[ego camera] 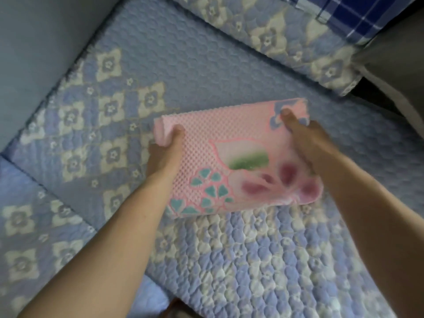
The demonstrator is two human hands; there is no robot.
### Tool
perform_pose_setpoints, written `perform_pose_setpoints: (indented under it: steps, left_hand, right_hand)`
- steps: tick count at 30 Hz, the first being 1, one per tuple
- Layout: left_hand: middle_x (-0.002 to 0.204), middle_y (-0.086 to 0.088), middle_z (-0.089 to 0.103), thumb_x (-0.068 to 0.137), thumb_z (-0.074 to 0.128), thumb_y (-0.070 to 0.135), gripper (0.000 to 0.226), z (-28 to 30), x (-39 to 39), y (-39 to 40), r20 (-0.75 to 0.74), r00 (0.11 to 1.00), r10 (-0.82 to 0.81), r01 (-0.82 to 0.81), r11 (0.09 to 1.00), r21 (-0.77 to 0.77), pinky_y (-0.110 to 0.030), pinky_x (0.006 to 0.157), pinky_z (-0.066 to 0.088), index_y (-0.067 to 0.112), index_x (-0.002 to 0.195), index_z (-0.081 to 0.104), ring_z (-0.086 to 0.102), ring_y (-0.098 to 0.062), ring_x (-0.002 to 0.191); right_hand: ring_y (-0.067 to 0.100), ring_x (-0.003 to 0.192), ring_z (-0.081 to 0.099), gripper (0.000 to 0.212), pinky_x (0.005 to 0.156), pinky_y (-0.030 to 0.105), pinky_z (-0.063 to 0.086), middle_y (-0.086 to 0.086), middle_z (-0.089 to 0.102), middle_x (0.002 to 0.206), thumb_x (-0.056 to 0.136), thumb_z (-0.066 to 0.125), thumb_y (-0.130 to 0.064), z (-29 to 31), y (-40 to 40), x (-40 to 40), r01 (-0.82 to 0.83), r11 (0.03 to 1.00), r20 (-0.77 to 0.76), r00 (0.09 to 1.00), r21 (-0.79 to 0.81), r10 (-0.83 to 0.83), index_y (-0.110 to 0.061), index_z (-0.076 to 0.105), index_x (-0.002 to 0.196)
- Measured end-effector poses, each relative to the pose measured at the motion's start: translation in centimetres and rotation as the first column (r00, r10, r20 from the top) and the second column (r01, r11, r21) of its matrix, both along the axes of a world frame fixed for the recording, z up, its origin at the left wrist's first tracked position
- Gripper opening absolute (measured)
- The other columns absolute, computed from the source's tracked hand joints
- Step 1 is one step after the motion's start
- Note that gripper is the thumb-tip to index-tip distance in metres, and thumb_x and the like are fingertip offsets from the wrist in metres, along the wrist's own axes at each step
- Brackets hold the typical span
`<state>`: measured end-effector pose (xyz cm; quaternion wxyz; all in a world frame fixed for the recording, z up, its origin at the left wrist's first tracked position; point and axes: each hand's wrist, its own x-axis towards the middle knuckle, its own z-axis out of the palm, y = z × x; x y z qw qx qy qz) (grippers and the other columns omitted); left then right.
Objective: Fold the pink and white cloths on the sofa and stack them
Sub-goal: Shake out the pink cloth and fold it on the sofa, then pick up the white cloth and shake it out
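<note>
Both bare forearms reach in from the near edge of the sofa, the left hand with its grip clamped on the folded left end of the pink cloth, the right hand pinching its far right corner, thumb on top. That cloth is a thick folded oblong, waffle-textured, with teal hearts, a green patch and blurred red blooms. It sits mid-seat on the quilted, scale-stitched blue-and-white sofa cover, a blue plaid cushion at the far right corner.

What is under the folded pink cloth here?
The pink cloth is over the blue quilted sofa cover, gripped by the left hand and right hand. Anything directly beneath it is covered.
</note>
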<state>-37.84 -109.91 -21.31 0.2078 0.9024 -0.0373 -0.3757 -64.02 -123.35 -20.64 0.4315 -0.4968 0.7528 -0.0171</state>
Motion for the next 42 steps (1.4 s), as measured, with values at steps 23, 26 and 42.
perform_pose_setpoints:
  steps: [23,26,42]
  left_hand:
    - [0.167,-0.011,0.005,0.097,0.034,0.051,0.068,2.6,9.2,6.5,0.446,0.364,-0.818,0.804,0.517,0.293,-0.065,0.119,0.002,0.033,0.159,0.012,-0.003,-0.042,0.152]
    - [0.168,-0.01,-0.003,0.097,0.021,0.051,0.069,0.8,7.6,6.9,0.432,0.443,-0.786,0.736,0.594,0.325,-0.068,0.116,-0.006,0.031,0.16,0.001,-0.014,-0.041,0.151]
    - [0.115,-0.005,0.068,0.033,0.059,0.094,0.124,0.3,-1.0,14.0,-0.466,0.821,0.329,-0.472,0.851,-0.231,-0.043,0.08,0.061,0.019,0.131,0.052,0.071,-0.026,0.094]
  right_hand:
    - [0.034,0.129,0.044,0.049,0.105,0.038,0.035,0.017,0.047,0.138,0.089,0.064,-0.034,3.1,16.9,17.2,0.225,0.85,-0.016,0.964,-0.476,-0.264,-0.009,0.052,0.13]
    - [0.035,0.15,0.009,0.059,0.121,0.042,0.001,0.011,0.013,0.164,0.099,0.042,-0.037,3.3,17.4,17.8,-0.524,0.686,-0.354,0.851,-0.506,0.389,-0.029,0.027,0.155]
    - [0.034,0.151,0.0,0.075,0.123,0.05,0.006,0.013,-0.008,0.166,0.1,0.042,-0.044,4.4,19.6,12.6,-0.527,0.803,-0.093,0.847,-0.277,0.524,-0.029,-0.001,0.159]
